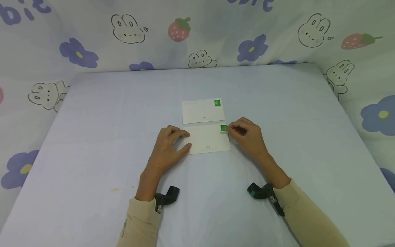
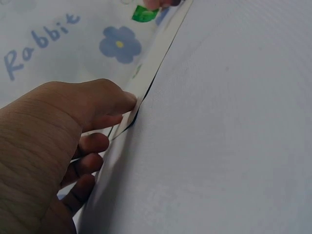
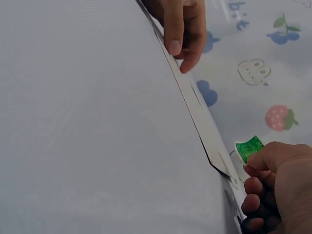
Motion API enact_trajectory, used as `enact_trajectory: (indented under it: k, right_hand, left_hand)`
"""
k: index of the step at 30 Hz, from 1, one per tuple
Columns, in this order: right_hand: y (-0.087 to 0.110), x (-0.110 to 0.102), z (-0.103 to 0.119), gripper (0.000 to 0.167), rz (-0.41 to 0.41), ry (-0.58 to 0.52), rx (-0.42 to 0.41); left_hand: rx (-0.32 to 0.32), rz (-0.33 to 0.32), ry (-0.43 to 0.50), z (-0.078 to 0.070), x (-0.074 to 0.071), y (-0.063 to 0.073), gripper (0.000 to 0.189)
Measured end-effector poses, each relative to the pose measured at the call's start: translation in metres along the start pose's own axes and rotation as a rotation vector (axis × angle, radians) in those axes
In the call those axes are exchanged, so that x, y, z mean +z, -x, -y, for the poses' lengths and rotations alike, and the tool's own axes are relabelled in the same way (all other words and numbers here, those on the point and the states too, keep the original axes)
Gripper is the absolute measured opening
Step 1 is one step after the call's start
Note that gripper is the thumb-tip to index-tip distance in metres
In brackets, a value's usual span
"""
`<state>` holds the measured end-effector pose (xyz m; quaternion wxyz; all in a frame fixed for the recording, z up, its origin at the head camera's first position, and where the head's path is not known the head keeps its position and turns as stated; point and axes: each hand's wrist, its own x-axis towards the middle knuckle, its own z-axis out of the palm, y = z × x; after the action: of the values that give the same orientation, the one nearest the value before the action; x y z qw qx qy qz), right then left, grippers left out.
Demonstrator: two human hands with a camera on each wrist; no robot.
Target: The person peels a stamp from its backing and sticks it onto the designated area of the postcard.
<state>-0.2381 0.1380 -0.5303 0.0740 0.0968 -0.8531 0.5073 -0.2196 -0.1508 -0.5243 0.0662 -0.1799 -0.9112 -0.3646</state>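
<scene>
My right hand (image 1: 248,135) pinches a small green stamp (image 3: 249,147) with a pale edge between thumb and index finger. The stamp overlaps the top right corner of the nearer white envelope (image 1: 205,139) in the head view. In the right wrist view, the stamp is slightly curved and tilted above the surface. My left hand (image 1: 168,145) rests on that envelope's left end, thumb and index finger apart. Just behind lies a second white envelope (image 1: 199,112), with a similar green stamp (image 1: 217,103) flat in its top right corner.
Both envelopes lie near the middle of a table under a pale cloth (image 1: 92,137). A curtain (image 1: 216,34) printed with rabbits, flowers and strawberries hangs behind and at the sides. Black wrist-worn devices (image 1: 168,196) sit at both cuffs.
</scene>
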Motion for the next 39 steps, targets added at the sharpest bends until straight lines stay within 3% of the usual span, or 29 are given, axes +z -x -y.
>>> enact_trajectory:
  k: [16,33,39]
  right_hand:
    - [-0.004,0.003,0.002,0.007,0.035,0.08,0.053]
    - [-0.002,0.01,0.005,0.004,0.027,0.227,0.004]
    - [-0.001,0.01,0.009,0.008,0.037,0.26,0.024]
  left_hand:
    - [0.009,0.003,0.0,0.0,0.002,-0.002,0.026]
    - [0.015,0.001,-0.011,-0.001,0.0,-0.002,0.025]
    - [0.005,0.003,-0.018,-0.001,0.0,-0.001,0.025]
